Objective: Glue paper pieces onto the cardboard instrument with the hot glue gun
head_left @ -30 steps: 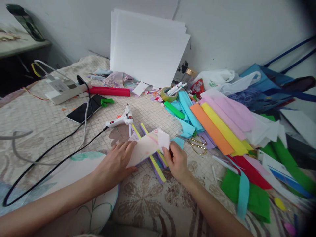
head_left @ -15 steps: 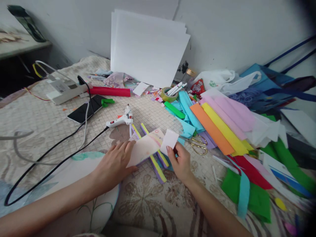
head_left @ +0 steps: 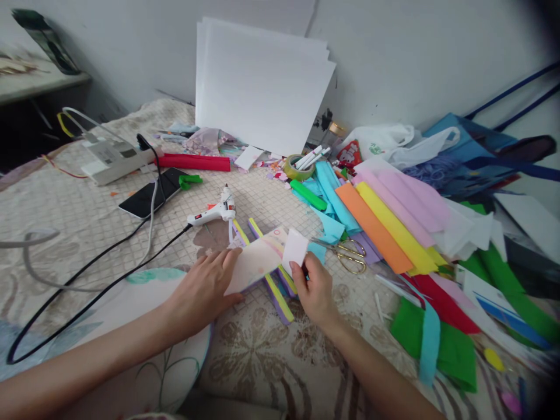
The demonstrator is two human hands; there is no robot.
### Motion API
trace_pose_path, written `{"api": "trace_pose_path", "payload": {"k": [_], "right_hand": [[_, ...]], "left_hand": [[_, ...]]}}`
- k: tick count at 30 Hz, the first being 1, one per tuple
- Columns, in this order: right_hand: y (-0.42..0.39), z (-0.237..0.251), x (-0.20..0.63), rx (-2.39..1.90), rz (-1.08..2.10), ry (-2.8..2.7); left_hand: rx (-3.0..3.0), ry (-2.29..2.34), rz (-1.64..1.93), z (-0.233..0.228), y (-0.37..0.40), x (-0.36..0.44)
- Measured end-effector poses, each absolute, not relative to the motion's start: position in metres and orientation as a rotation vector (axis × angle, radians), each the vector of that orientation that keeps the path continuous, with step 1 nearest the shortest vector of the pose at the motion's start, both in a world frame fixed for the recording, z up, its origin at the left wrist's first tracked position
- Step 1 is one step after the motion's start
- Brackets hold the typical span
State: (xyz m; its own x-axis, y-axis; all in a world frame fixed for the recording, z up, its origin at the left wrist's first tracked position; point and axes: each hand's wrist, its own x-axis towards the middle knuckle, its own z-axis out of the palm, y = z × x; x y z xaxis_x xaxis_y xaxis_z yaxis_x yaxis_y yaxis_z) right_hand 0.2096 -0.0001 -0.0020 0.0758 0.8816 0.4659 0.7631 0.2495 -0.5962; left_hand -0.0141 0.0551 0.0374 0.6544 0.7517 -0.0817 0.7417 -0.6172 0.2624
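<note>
I sit at a bed cover [head_left: 87, 216] with little squares on it, full of craft things. My left hand [head_left: 202, 291] lies flat and open, pressing down a pale card [head_left: 258, 259] that rests on purple and yellow strips [head_left: 273, 289]. My right hand [head_left: 315, 289] pinches a small white paper piece [head_left: 294, 249], held up just over the card's right end. A white glue gun [head_left: 213, 213] lies near, behind the card. Gold scissors [head_left: 352, 256] lie to the right.

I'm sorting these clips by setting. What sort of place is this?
Probably a home craft corner, on a bed or floor covered with a patterned cloth. A glue gun, scissors and colored paper strips lie spread about, with white boards leaning on the wall.
</note>
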Motion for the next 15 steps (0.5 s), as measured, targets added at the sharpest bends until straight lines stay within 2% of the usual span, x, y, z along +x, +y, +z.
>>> {"api": "trace_pose_path", "payload": {"k": [12,15], "right_hand": [[-0.0024,-0.0085,0.2090,-1.313,0.189,-1.946],[-0.0065,-0.0097,0.2116,-1.357,0.269,-1.854]], "left_hand": [[2.610,1.221,0.068,0.0353,0.0523,-0.0149],[2.614,1.230,0.038,0.0352,0.0528,-0.0149]]}}
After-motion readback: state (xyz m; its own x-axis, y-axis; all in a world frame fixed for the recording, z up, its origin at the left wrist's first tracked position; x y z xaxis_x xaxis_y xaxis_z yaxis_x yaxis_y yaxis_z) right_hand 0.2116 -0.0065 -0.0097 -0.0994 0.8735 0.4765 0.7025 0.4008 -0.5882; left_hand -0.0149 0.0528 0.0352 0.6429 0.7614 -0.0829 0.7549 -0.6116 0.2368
